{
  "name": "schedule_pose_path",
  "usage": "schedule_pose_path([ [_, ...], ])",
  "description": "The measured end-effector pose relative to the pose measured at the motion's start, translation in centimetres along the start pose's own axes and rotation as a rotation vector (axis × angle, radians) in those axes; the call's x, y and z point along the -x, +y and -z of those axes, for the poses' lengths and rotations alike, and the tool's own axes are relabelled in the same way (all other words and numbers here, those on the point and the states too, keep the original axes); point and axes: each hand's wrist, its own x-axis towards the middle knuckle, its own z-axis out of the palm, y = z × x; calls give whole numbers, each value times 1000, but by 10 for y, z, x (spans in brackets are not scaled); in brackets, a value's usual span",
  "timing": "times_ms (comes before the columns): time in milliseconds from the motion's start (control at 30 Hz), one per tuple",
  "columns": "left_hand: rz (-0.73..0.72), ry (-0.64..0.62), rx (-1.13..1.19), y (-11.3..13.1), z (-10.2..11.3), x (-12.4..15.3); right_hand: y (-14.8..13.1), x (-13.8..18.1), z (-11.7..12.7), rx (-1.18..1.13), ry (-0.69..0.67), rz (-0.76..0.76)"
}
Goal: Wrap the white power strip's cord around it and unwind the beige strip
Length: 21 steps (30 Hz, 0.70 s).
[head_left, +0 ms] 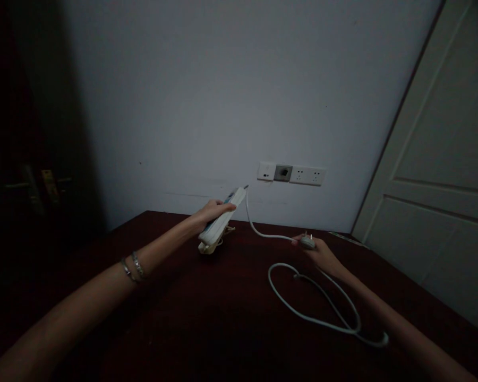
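My left hand (214, 210) is closed around a white power strip (223, 218), which is tilted with its far end raised toward the wall. A pale, cream-coloured object (209, 247) sits just under the strip; its kind is hard to make out. From the strip's far end a white cord (258, 233) runs to the right. My right hand (321, 254) grips the cord's plug (307, 242), whose metal prongs point up. Below that hand, the rest of the cord lies in loose loops on the dark red tabletop (207, 313).
On the wall behind are a white double socket (307, 175), a grey outlet plate (282, 173) and a small white plate (266, 171). A pale panelled door (442, 212) stands at the right. A brass door handle (50, 183) shows in the dark at the left.
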Motion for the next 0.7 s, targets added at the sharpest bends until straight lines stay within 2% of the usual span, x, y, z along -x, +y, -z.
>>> schedule_pose_path([
  [100, 6, -73, -127, -9, 1, -1, 3, -5, 8, 9, 174, -36],
  [167, -20, -90, -157, -14, 2, -1, 7, -11, 13, -2, 198, -62],
  [233, -73, -92, -162, -16, 2, -1, 11, -13, 15, -19, 74, -70],
  [367, -167, -64, -155, -14, 0, 0, 14, -9, 7, -24, -323, -134],
  [467, -223, -64, -131, -11, -1, 2, 13, -3, -4, -13, -450, -183],
  [567, -265, -87, -139, -10, -2, 5, 17, -2, -13, 63, -417, -251],
  [700, -278, -120, -122, -12, -4, 8, 38, -8, -19, 198, -250, -323],
])
